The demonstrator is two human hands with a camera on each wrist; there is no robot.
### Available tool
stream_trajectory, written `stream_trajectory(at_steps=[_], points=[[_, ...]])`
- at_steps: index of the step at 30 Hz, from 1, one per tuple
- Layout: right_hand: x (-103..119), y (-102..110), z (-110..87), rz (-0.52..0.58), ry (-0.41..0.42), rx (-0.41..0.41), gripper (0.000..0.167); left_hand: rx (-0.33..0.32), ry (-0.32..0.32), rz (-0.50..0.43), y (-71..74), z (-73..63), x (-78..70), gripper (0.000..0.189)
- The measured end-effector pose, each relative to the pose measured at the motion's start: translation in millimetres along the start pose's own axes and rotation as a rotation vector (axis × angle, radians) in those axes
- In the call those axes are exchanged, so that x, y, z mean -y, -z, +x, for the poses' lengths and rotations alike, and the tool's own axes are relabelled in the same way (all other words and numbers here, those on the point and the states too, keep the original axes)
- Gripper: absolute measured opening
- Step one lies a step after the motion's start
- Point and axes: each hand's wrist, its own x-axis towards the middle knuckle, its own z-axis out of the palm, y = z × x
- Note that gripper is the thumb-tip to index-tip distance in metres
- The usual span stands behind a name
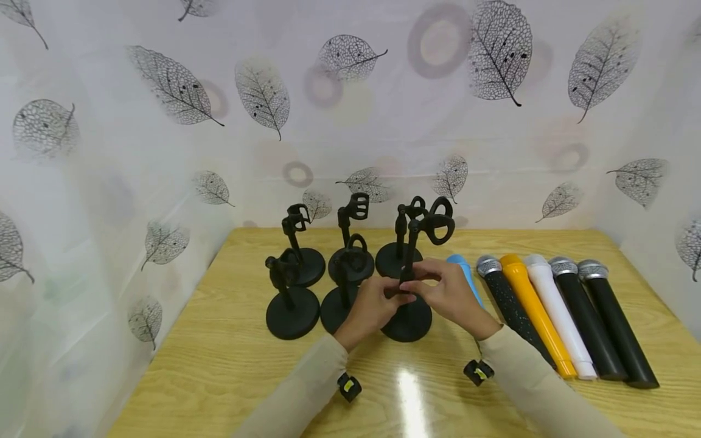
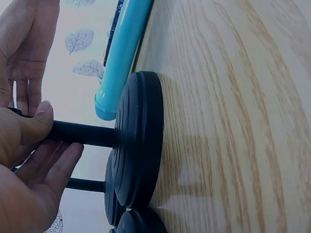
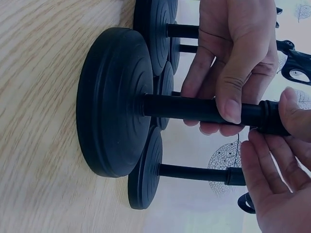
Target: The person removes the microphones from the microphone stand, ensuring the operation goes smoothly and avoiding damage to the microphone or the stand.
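In the head view a black tabletop microphone stand [image 1: 407, 323] stands at the front right of a group of similar stands, its round base on the table. My left hand [image 1: 373, 309] grips the pole [image 3: 182, 108] between thumb and fingers. Higher up, my right hand [image 1: 448, 293] pinches the collar [image 3: 270, 116] with thumb and fingertips, as the right wrist view shows. Above both hands the stand's clip [image 1: 440, 221] juts to the right. The light blue microphone [image 1: 464, 275] lies just beyond my right hand, partly hidden by it.
More black stands, such as the front left one [image 1: 292, 313] and the back middle one [image 1: 350, 263], crowd close on the left. At right several microphones lie side by side, among them an orange one [image 1: 539, 316] and a white one [image 1: 561, 316]. A leaf-patterned curtain [image 1: 350, 121] backs the wooden table [image 1: 219, 377].
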Motion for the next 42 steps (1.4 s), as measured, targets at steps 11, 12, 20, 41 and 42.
stream_trajectory(at_steps=[11, 12, 20, 41, 42], points=[[-4.5, 1.9, 0.6, -0.045, 0.051, 0.012, 0.017, 0.011, -0.044, 0.025, -2.6, 2.6, 2.5, 0.014], [-4.9, 2.2, 0.9, -0.039, 0.056, 0.016, 0.016, 0.01, -0.045, 0.026, -2.7, 3.0, 2.5, 0.014], [-8.3, 4.7, 5.0, -0.003, 0.084, 0.05, 0.016, 0.022, -0.049, 0.041, -0.6, 4.3, -1.1, 0.013], [-4.8, 3.5, 1.6, 0.116, -0.066, 0.054, 0.023, 0.016, -0.04, 0.068, -0.5, 2.1, 2.9, 0.019], [-4.6, 3.9, 1.7, 0.123, -0.076, 0.066, 0.025, 0.016, -0.038, 0.069, -0.5, 1.9, 3.0, 0.018]])
